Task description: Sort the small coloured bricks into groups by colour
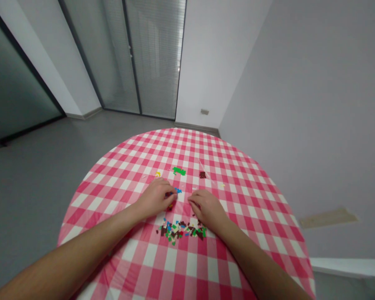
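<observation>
**Left grip (156, 198) and right grip (207, 208) held low over a heap of coloured pieces (181, 230)**

The left grip is curled downward, with its fingertips (172, 195) set against a few tiny dark-red pieces (171, 204) on the cloth. Whether anything is pinched there cannot be told, since the fingertips are partly hidden from the head camera. A few blue pieces (177, 190) are seen just beyond them. The right grip is loosely curved and slightly open, with its fingers resting on the cloth just beside the left grip, and nothing is seen held in it.

The heap, a mix of green, blue, white and dark brown bits, is placed just below both hands, nearer the person. Their material is too small to be made out. Further pieces are scattered beyond the hands: a green cluster (179, 171) and a dark brown cluster (202, 175) near the middle, a yellow piece (157, 174) to the left, and a pale yellow piece (222, 185) to the right.

Everything is laid on a round worktop (206, 146) covered with a pink-and-white checked cloth. Both bare forearms are extended over its near edge from the lower corners of the view. Around the worktop, a grey floor (33, 187) is seen, with a glazed door fitted with slatted blinds (156, 54) beyond it and a pale wall (300, 104) to the right.
</observation>
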Tool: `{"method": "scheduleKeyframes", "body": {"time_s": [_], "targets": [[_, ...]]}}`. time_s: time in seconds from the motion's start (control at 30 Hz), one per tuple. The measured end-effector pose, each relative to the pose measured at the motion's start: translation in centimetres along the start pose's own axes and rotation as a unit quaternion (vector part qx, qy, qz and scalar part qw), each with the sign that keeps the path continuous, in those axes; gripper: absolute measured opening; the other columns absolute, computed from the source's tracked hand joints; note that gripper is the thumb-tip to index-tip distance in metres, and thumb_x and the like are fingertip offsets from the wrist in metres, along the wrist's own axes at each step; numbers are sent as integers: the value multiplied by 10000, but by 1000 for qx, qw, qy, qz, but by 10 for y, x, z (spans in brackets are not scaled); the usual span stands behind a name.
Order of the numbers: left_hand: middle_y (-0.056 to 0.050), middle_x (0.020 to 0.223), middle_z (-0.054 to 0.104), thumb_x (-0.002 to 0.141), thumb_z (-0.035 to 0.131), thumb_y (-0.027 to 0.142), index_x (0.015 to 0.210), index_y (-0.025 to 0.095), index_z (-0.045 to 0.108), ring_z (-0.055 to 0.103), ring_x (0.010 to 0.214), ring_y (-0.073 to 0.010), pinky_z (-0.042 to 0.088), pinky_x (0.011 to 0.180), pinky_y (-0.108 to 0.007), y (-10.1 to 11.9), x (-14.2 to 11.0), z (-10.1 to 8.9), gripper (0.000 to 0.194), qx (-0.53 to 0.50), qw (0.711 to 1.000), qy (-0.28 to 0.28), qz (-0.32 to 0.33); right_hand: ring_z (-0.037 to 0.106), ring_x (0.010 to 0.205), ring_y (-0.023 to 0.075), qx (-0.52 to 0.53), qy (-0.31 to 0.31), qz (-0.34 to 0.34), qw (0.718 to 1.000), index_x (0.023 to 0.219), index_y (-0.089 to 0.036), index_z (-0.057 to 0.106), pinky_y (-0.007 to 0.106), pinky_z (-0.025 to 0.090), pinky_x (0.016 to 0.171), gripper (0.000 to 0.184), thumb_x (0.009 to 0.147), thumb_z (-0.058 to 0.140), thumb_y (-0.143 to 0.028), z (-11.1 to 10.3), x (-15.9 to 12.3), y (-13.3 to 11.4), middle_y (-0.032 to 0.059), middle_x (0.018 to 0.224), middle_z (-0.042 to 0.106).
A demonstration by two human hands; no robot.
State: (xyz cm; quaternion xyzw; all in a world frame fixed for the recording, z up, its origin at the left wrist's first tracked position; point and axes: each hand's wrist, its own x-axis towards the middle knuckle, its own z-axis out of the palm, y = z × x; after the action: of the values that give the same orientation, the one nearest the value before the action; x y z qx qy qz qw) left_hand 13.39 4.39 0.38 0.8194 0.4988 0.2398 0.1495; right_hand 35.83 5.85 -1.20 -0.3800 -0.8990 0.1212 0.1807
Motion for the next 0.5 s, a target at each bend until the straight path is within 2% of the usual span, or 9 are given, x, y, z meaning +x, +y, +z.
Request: {"method": "scheduleKeyframes", "body": {"time_s": [0.13, 0.27, 0.5], "targets": [[-26, 719, 671, 875, 547, 214, 730, 219, 706, 557, 754, -178, 403, 770, -358, -5, -1, 0, 215, -25, 1000, -3, -4, 647, 928, 209, 39, 25, 35, 998, 997, -155, 718, 339, 501, 867, 199, 910, 540, -132, -15, -5, 6, 94, 984, 728], [-24, 723, 685, 882, 553, 236, 737, 223, 718, 570, 748, -179, 407, 795, -368, -10, -1, 1, 220, -42, 999, 1, -7, 663, 885, 198, 63, 6, 87, 994, 942, -173, 719, 325, 510, 818, 173, 891, 555, -158, -31, -11, 14, 79, 955, 734], [-32, 726, 682, 894, 541, 254, 754, 216, 726, 570, 758, -185, 408, 787, -362, -9, -1, 1, 236, -39, 999, -5, -6, 674, 841, 192, 90, -24, 64, 994, 945, -170, 746, 306, 512, 781, 209, 881, 547, -170, -32, -11, 10, 76, 919, 744]]}}
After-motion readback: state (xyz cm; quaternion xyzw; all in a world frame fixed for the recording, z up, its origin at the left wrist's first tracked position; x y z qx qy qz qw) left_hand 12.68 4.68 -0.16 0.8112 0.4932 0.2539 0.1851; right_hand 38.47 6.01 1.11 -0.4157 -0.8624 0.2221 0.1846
